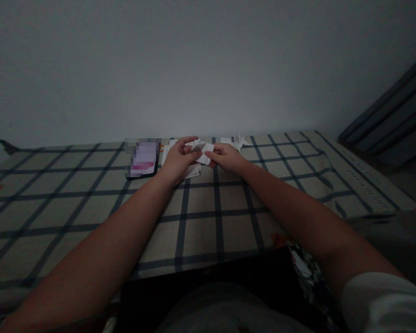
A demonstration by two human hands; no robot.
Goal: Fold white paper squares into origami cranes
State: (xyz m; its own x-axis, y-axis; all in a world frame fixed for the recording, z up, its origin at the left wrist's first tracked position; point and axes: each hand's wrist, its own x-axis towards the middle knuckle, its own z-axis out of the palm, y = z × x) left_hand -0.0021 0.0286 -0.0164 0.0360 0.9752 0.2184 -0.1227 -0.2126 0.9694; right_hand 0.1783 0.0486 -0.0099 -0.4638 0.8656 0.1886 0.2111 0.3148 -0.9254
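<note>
Between my two hands is a small piece of folded white paper, creased into angled flaps. My left hand pinches its left side, with the forefinger reaching over the far edge. On the right side, the thumb and fingers of my right hand grip the same paper. Under and beside my left hand lie white paper sheets, partly hidden by it. Just beyond my right hand rests a folded white paper figure with pointed tips, which looks like an origami crane.
A phone or tablet, its screen blurred out, lies left of the papers. The checked tablecloth covers the table, which meets a plain wall behind. A dark curtain hangs at the right. A dark pointed object is at the far left.
</note>
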